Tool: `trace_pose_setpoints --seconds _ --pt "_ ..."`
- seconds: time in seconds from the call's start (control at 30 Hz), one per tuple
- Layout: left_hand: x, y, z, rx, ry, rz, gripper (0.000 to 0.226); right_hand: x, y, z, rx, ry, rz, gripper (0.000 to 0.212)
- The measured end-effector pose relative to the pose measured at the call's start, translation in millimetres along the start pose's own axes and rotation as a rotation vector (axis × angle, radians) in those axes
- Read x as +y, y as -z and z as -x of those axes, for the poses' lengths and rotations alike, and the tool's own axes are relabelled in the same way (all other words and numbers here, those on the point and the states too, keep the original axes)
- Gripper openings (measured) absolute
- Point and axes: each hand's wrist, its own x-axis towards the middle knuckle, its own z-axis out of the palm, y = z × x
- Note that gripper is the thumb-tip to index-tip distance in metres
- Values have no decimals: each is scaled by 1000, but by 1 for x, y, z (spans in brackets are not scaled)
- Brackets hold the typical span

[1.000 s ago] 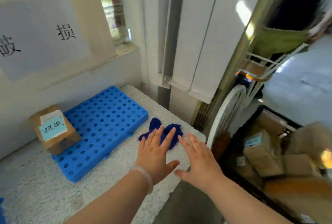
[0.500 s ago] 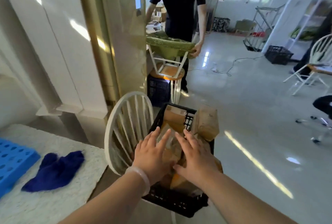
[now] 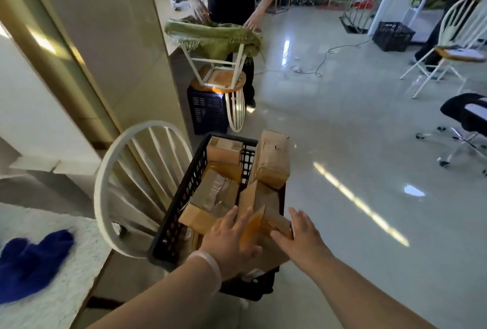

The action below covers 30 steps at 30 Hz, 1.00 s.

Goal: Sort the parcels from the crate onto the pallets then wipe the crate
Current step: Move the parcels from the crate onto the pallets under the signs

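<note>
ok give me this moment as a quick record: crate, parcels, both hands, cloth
crate: black crate, slatted walls, right of a white chair back
parcels: brown cardboard parcels piled inside; tall parcel rises above the far rim
left hand: open, fingers straight, at the left of the tape-wrapped parcel
right hand: open, at that parcel's right end; no grip yet
cloth: blue cloth lies on the speckled counter, untouched
stage: crate full, not yet wiped
</note>
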Motion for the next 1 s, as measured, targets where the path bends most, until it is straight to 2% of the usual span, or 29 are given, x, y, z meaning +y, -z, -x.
trace_pose_setpoints --seconds 0.2,0.33,0.47,0.6,0.77,0.87,1.0 --pt "1 -29 -22 -118 -3 203 89 8 -19 -21 -149 -214 -344 86" --pt "0 -38 -27 -194 39 302 93 2 -30 -26 -159 -260 -408 89" --pt "3 -32 -19 -121 84 413 84 -3 -27 -20 -93 -251 -459 81" --pt "13 -13 -9 18 160 384 72 -13 -13 -13 -45 -254 -497 75" --pt "23 25 -3 102 213 453 76 -37 12 -5 -18 -168 -550 69" --pt "27 45 4 177 241 565 75 -54 30 0 8 -123 -578 75" --pt "31 64 12 279 198 675 73 -78 54 11 44 -45 -590 68"
